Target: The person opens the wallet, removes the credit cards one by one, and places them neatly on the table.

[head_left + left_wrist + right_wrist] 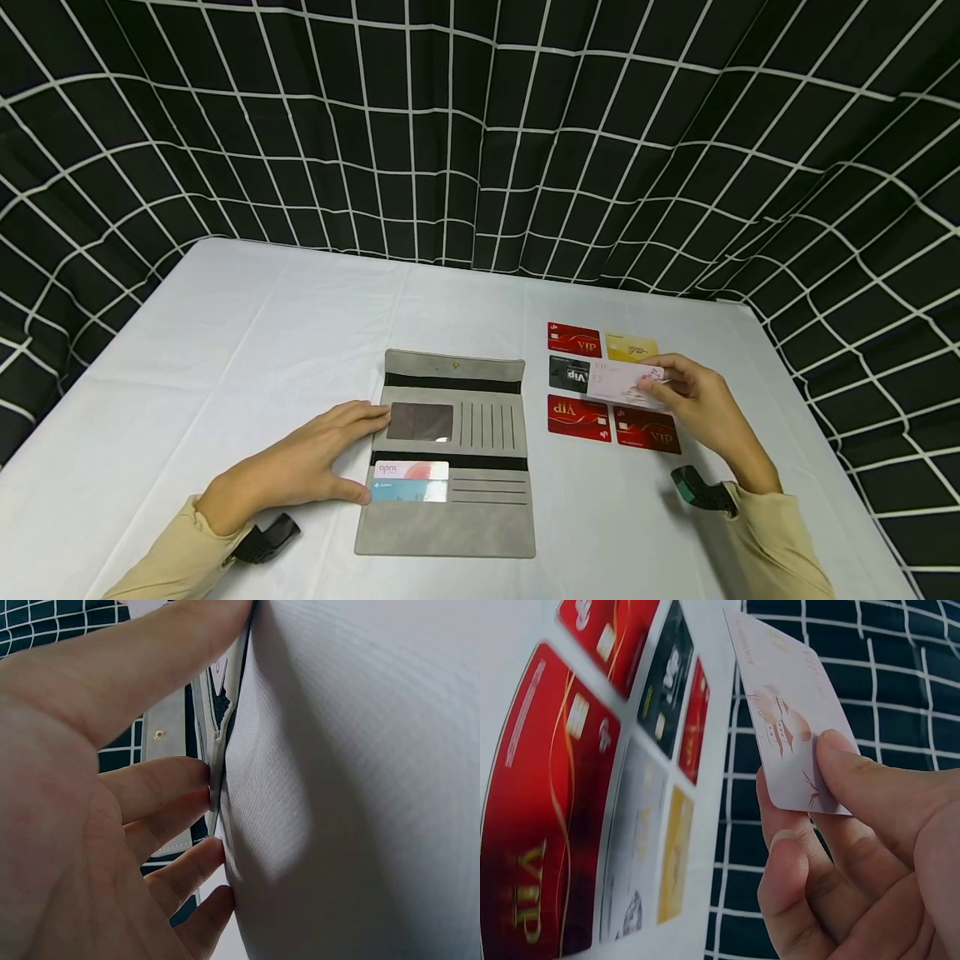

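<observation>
My right hand (701, 408) pinches a pale pink card (618, 382) between thumb and fingers, raised above the laid-out cards. In the right wrist view, the pink card (784, 712) shows a printed motif and stands apart from the table. Fingertips of my left hand (311, 458) touch the left edge of an opened grey wallet (442, 529), its thumb beside the lower card slots. In that wallet sit a pink-and-white card (401, 470) and a blue card (401, 490). A clear window and several slots fill its middle panel.
Right of the wallet lie a red card (573, 339), a gold card (630, 347), a black card (567, 373) and two more red cards, one lower left (579, 418), one lower right (647, 430). A silver card (634, 832) lies among them. Behind the white table (300, 333) hangs a black gridded curtain (420, 125).
</observation>
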Available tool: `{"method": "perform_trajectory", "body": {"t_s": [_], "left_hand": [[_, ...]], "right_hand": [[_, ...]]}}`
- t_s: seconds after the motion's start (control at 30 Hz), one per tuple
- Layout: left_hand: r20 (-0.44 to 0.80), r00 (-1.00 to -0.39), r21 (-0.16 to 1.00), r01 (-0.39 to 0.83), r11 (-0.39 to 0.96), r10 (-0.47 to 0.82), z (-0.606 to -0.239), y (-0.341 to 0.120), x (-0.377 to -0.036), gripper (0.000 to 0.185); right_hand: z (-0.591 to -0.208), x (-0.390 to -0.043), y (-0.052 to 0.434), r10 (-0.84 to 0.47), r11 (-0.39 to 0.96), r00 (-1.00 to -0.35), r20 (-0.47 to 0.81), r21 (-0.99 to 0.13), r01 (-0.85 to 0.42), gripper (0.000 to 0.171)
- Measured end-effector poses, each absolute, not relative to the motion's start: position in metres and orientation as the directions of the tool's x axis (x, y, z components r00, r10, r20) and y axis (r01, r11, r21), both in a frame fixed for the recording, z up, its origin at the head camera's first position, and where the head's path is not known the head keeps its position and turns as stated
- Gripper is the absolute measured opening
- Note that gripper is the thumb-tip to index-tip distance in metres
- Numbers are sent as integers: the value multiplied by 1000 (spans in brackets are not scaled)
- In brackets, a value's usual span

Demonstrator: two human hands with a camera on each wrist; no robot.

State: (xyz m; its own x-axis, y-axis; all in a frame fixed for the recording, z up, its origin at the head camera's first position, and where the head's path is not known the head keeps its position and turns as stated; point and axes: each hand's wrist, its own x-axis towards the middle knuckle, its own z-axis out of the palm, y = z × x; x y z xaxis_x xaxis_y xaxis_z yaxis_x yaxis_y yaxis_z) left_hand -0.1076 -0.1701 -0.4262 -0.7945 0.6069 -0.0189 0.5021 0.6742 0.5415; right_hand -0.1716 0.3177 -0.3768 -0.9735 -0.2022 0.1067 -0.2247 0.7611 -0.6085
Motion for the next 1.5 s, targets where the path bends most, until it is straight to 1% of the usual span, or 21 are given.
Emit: {"method": "perform_trajectory", "body": {"t_s": [0.2, 0.43, 0.57, 0.7, 1.1, 1.5], "left_hand": [[-21, -797, 540, 499, 678, 604, -427, -170, -108, 92], [-16, -796, 534, 505, 678, 605, -427, -170, -108, 92], [-17, -796, 537, 503, 677, 604, -427, -170, -108, 92], [-18, -798, 538, 501, 678, 603, -428, -170, -108, 92], [-13, -795, 531, 508, 678, 606, -428, -170, -108, 91], [-20, -798, 540, 499, 678, 602, -427, -170, -108, 91]], "right_hand": [[-378, -176, 329, -201, 756, -970, 140, -607, -244, 35], [-380, -180, 343, -176, 787, -970, 167, -568, -241, 31], [-382, -183, 350, -175, 779, -965, 193, -573, -256, 30], [-384, -186, 358, -168, 776, -965, 203, -577, -257, 32], [-387, -195, 379, -92, 800, -979, 184, -571, -183, 34], [-388, -202, 393, -42, 835, -994, 105, -542, -92, 42]]}}
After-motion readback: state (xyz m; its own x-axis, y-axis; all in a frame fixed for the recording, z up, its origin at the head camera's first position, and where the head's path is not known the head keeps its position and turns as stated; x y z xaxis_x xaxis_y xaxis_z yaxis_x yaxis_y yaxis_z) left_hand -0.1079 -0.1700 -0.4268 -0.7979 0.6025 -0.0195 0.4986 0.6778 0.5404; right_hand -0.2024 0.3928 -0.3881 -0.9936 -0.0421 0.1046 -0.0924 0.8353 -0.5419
